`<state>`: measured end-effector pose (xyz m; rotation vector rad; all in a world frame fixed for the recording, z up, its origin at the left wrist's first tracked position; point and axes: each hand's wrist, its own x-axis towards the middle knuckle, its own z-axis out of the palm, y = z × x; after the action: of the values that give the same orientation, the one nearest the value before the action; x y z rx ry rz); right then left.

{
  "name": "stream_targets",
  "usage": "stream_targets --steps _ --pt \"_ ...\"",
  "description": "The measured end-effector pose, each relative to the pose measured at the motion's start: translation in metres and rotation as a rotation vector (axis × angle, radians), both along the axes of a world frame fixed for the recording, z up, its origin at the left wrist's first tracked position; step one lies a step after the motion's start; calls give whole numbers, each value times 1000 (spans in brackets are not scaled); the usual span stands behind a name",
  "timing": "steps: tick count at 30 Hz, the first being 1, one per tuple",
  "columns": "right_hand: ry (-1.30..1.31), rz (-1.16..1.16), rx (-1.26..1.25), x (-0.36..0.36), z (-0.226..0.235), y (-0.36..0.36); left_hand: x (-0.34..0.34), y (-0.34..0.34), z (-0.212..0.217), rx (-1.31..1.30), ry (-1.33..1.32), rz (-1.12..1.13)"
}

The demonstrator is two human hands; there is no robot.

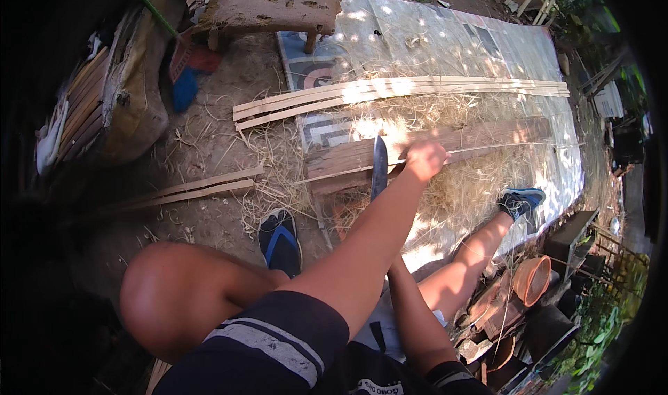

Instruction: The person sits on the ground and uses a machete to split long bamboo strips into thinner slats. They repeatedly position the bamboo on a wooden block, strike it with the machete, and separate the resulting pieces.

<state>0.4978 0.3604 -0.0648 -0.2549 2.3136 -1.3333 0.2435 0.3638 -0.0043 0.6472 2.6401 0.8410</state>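
Note:
My left hand (426,160) is closed around a thin bamboo strip (487,148), which runs lengthwise over a brown wooden board (341,157). Just left of that hand, a knife (379,164) with a dark blade points away from me, its edge region close to the strip. My right forearm (410,304) passes beneath my left forearm, in line with the knife. The left forearm hides my right hand and the knife's handle; from the alignment, the knife is in my right hand. Curly shavings (452,186) lie around the board.
Longer split strips (403,87) lie beyond the board on a printed sheet (459,36). More strips (202,188) rest on the ground at left. A worn wooden bench (264,11) stands far left. Clay pots (531,281) sit right of my sandalled foot (520,201).

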Motion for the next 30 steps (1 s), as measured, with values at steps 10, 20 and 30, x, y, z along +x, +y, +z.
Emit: stream_targets --steps 10,20,30 --pt "-563 -627 -452 -33 142 -112 -1 3 10 -68 60 -5" --pt "-194 -205 -273 -20 48 -43 -8 -23 46 24 -97 -105" --pt "-231 -237 -317 -20 76 -62 -3 -22 46 45 -172 -53"
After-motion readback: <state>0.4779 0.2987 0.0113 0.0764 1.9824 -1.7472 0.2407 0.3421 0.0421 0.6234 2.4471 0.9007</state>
